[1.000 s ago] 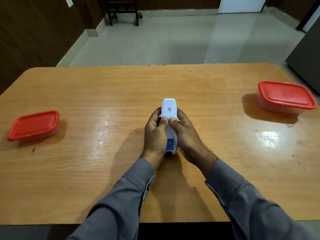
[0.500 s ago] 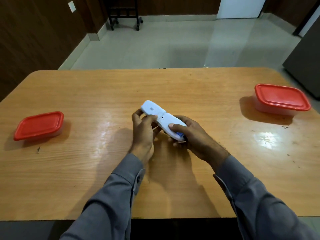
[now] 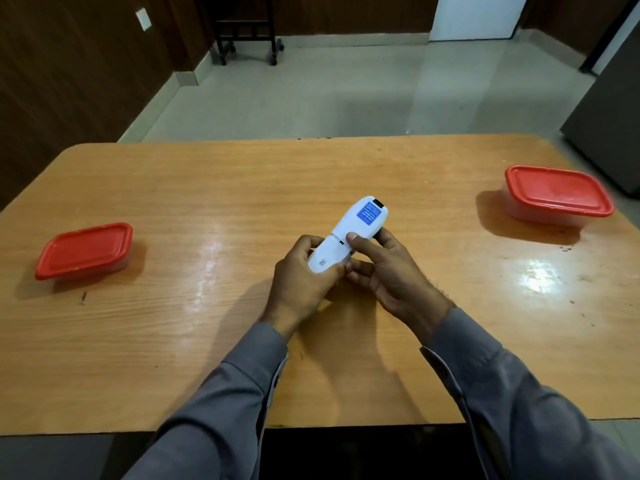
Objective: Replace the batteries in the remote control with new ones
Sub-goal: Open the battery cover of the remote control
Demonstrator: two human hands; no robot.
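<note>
Remote control (image 3: 349, 237), white and turned back side up, is held just above the middle of the wooden bench (image 3: 173, 323), angled so that its far end points up and to the right. The left hand (image 3: 304, 275) cups the near end, its fingers curled around the underside. The right hand (image 3: 391, 275) grips the middle from the right, its thumb (image 3: 356, 239) pressed on the back just past the seam of the battery cover (image 3: 329, 256); that hand's other fingers wrap below the body. The cover sits on the remote, closed as far as can be seen.

A blue label (image 3: 370, 214) with white print lies near the far end, its writing too small to read. A small dark code mark (image 3: 322, 262) sits on the cover.

Two clear tubs with red lids stand well apart from the hands: a smaller left tub (image 3: 85, 251) and a larger right tub (image 3: 557, 195). Both lids are shut, and their contents cannot be made out.
</note>
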